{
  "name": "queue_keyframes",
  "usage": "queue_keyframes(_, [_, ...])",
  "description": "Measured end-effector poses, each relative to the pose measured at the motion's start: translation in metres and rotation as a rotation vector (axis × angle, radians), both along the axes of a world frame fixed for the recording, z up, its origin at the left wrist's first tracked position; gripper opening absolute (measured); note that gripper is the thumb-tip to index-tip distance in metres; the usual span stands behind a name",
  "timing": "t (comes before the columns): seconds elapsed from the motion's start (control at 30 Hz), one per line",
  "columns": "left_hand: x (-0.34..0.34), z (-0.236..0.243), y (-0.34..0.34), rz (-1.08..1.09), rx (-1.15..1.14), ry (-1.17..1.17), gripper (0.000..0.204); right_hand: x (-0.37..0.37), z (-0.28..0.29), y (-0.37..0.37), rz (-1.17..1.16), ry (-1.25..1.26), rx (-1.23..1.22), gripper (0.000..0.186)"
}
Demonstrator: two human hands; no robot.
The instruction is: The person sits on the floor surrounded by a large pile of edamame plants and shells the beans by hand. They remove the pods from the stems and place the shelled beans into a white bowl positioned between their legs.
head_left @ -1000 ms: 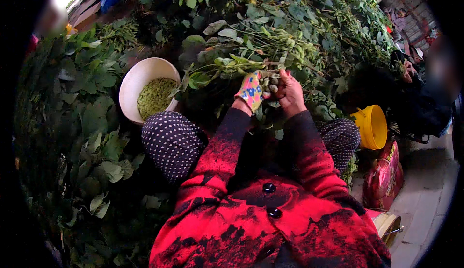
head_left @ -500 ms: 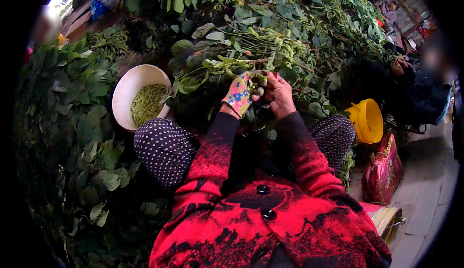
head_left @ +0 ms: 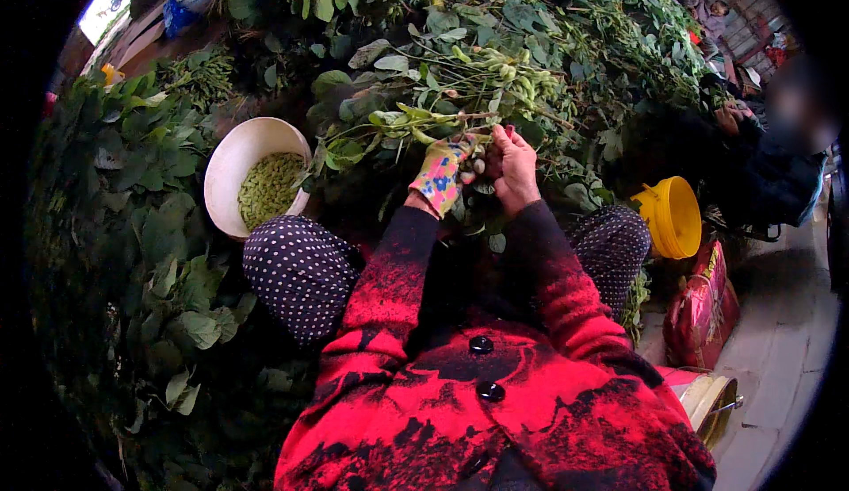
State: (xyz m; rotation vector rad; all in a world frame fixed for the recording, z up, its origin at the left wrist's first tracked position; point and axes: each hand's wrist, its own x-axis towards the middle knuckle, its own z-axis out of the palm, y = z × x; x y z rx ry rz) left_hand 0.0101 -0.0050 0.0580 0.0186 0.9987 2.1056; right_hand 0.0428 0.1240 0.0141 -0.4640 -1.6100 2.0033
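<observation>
My left hand (head_left: 440, 177), in a flowered glove with bare fingertips, is closed round green bean pods (head_left: 478, 148). My right hand (head_left: 516, 170) meets it on the right, thumb and forefinger pinched on the end of a pod; the exact grip is partly hidden by the fingers. Just beyond both hands lies a cut bean plant (head_left: 478, 117) with leaves and stems. A cluster of plump pods (head_left: 523, 82) hangs on it. Left of my hands, a white bucket (head_left: 223, 168) tilts toward me, partly filled with small green beans (head_left: 268, 187).
Heaps of leafy bean plants (head_left: 566, 22) spread ahead and along the left (head_left: 168, 252). A yellow bucket (head_left: 676, 217) lies beyond my right knee, near a red package (head_left: 703, 310) and a metal tin (head_left: 715, 407). Another person (head_left: 765, 168) sits at the right.
My right hand has shifted slightly, its fingers now higher and more upright beside the left. My left hand has turned a little. A person at the far left edge has gone out of view.
</observation>
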Motion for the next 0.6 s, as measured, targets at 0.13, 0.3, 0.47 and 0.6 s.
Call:
queue_keyframes(0.13, [-0.002, -0.009, 0.006, -0.011, 0.057, 0.109, 0.014, 0.01, 0.031, -0.014, 0.067, 0.061, -0.311, 0.014])
queue_keyframes(0.3, [-0.003, -0.024, 0.0, 0.014, -0.23, 0.48, 0.024, 0.002, 0.022, -0.012, -0.029, -0.03, -0.092, 0.015])
queue_keyframes(0.47, [-0.002, -0.014, 0.004, 0.039, -0.053, 0.224, 0.023, -0.003, 0.012, -0.007, -0.025, -0.015, -0.02, 0.014])
queue_keyframes(0.6, [0.006, -0.014, -0.002, 0.051, -0.023, 0.693, 0.026, 0.002, 0.047, -0.012, 0.282, 0.13, -0.706, 0.014])
